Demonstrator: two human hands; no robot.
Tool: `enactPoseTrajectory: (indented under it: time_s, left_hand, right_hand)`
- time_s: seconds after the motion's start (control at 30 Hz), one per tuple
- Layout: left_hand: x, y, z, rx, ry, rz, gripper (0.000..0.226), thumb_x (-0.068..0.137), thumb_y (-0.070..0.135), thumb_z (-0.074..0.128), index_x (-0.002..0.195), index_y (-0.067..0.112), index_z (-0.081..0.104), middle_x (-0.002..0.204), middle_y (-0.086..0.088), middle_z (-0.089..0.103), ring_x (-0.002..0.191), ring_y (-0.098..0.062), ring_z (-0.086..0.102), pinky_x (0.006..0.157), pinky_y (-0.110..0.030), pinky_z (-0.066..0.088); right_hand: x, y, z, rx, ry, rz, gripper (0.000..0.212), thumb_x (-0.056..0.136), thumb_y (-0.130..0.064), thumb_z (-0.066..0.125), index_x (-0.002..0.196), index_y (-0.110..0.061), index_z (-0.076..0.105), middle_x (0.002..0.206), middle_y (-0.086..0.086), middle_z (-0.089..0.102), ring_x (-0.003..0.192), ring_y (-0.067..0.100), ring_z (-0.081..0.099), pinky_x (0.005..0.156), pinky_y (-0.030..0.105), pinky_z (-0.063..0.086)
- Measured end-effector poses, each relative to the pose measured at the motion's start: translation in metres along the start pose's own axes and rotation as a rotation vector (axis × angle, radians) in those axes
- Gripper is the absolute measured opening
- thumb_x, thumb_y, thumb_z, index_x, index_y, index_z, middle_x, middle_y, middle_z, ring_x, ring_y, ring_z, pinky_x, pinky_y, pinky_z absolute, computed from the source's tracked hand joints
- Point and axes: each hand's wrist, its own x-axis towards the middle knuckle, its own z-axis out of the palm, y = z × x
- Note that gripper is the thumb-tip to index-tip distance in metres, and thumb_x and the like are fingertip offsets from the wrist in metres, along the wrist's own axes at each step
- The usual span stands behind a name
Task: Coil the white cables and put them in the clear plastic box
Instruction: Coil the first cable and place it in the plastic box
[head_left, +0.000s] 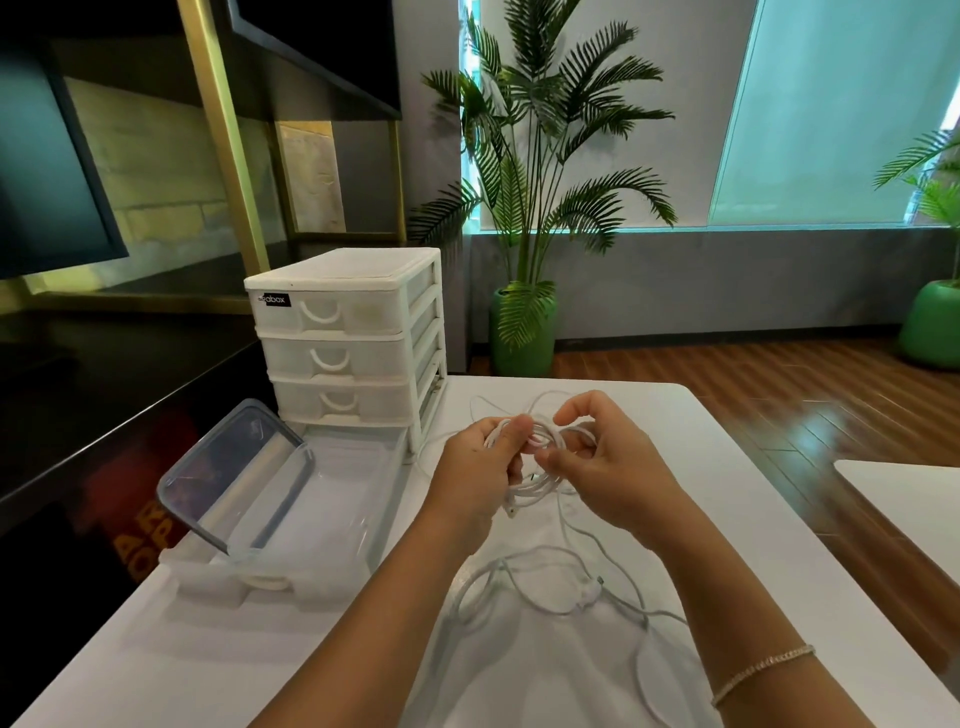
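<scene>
Both hands hold one coil of white cable (540, 457) above the table (727, 519); left hand (480, 467) has fingers curled round the coil's left side, thumb on top near the upper loops; right hand (605, 467) pinches the coil's right side, forefinger arched over the top, thumb pressed in from below. Coil sits between the two hands, roughly at mid-frame, its loops bunched; one plug end (511, 512) hangs out below the left hand; a strand runs down from the coil toward the table.

Loose cable (545, 597) lies on the table nearer the person, under the forearms, spread in wide slack loops; a thin strand also trails beyond the hands toward the far edge.

Clear plastic box (322, 519) stands on the table to the left of the hands, well apart from the coil; its lid (234, 473) leans tilted at the box's left end. White drawer unit (353, 338) stands just behind the box. Bracelet (761, 673) on the right wrist. Potted palm (524, 208) on the floor beyond the table.
</scene>
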Motion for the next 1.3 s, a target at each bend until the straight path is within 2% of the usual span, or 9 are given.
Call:
enactPoseTrajectory:
  time_s: [0.13, 0.3, 0.47, 0.63, 0.87, 1.0, 1.1, 1.2, 1.3]
  left_hand:
    - [-0.002, 0.003, -0.001, -0.276, -0.034, -0.144, 0.026, 0.092, 0.026, 0.053, 0.075, 0.010, 0.063, 0.056, 0.000, 0.047, 0.051, -0.009, 0.042, 0.046, -0.018, 0.040]
    - [0.001, 0.004, -0.006, -0.488, -0.037, -0.185, 0.021, 0.090, 0.022, 0.057, 0.081, 0.006, 0.067, 0.055, 0.003, 0.057, 0.057, -0.009, 0.043, 0.050, -0.018, 0.045]
    - [-0.003, 0.009, -0.004, -0.536, -0.106, -0.130, 0.026, 0.092, 0.020, 0.053, 0.077, 0.006, 0.069, 0.060, 0.001, 0.062, 0.056, -0.008, 0.043, 0.058, -0.021, 0.040]
    - [-0.007, 0.015, -0.004, -0.654, -0.209, -0.110, 0.037, 0.088, 0.017, 0.050, 0.058, 0.010, 0.070, 0.055, -0.001, 0.061, 0.048, -0.008, 0.045, 0.063, -0.026, 0.035]
    - [-0.008, 0.018, -0.006, -0.611, -0.233, -0.034, 0.021, 0.089, 0.014, 0.050, 0.070, 0.011, 0.058, 0.048, 0.003, 0.056, 0.042, -0.006, 0.046, 0.052, -0.020, 0.038]
    - [-0.006, 0.016, -0.010, -0.462, -0.154, 0.010, 0.021, 0.093, 0.019, 0.048, 0.077, 0.010, 0.058, 0.051, 0.004, 0.057, 0.044, -0.007, 0.045, 0.049, -0.018, 0.040]
    - [-0.006, 0.013, -0.011, -0.053, -0.006, 0.181, 0.015, 0.095, 0.026, 0.047, 0.087, 0.017, 0.054, 0.057, 0.006, 0.059, 0.053, -0.006, 0.051, 0.060, -0.018, 0.044]
    - [-0.006, 0.005, -0.012, 0.244, 0.086, 0.340, 0.010, 0.095, 0.031, 0.046, 0.085, 0.028, 0.045, 0.073, 0.003, 0.062, 0.071, -0.008, 0.059, 0.068, -0.011, 0.049]
    - [-0.001, 0.007, -0.017, 0.087, 0.142, 0.285, 0.011, 0.096, 0.027, 0.043, 0.086, 0.026, 0.045, 0.069, 0.003, 0.059, 0.069, -0.007, 0.057, 0.090, -0.034, 0.047]
  right_hand:
    - [-0.002, -0.001, 0.003, -0.182, 0.112, -0.132, 0.022, 0.084, -0.021, 0.066, 0.088, -0.027, 0.046, 0.098, -0.004, 0.058, 0.085, 0.013, 0.054, 0.075, 0.025, 0.046]
    - [0.000, 0.007, 0.010, -0.350, 0.312, -0.307, 0.017, 0.074, -0.029, 0.075, 0.074, -0.030, 0.058, 0.104, 0.001, 0.064, 0.097, 0.020, 0.057, 0.087, 0.044, 0.047]
    - [0.001, 0.008, 0.013, -0.407, 0.531, -0.433, 0.011, 0.070, -0.029, 0.070, 0.069, -0.020, 0.062, 0.083, 0.001, 0.069, 0.080, 0.022, 0.063, 0.081, 0.040, 0.038]
    - [0.000, 0.005, 0.013, -0.377, 0.683, -0.564, 0.010, 0.069, -0.021, 0.070, 0.067, -0.017, 0.061, 0.071, -0.003, 0.065, 0.081, 0.013, 0.051, 0.087, 0.035, 0.031]
    - [0.003, 0.008, 0.012, -0.283, 0.606, -0.613, 0.016, 0.078, -0.030, 0.064, 0.074, -0.015, 0.064, 0.072, -0.002, 0.067, 0.078, 0.011, 0.052, 0.078, 0.038, 0.041]
    - [0.001, 0.005, 0.014, -0.298, 0.531, -0.560, 0.015, 0.080, -0.028, 0.065, 0.074, -0.014, 0.066, 0.075, -0.003, 0.066, 0.078, 0.012, 0.050, 0.071, 0.024, 0.038]
    - [-0.004, -0.006, 0.012, -0.184, 0.348, -0.301, 0.022, 0.088, -0.027, 0.059, 0.069, -0.017, 0.059, 0.073, -0.015, 0.054, 0.080, 0.009, 0.046, 0.067, 0.015, 0.036]
    - [-0.004, -0.012, 0.000, 0.264, 0.205, -0.050, 0.042, 0.095, -0.028, 0.045, 0.055, -0.020, 0.056, 0.064, -0.002, 0.053, 0.065, 0.013, 0.045, 0.063, 0.028, 0.037]
    - [-0.004, -0.013, -0.013, 0.394, 0.124, 0.036, 0.046, 0.095, -0.031, 0.044, 0.053, -0.023, 0.062, 0.072, 0.009, 0.056, 0.065, 0.018, 0.044, 0.062, 0.029, 0.038]
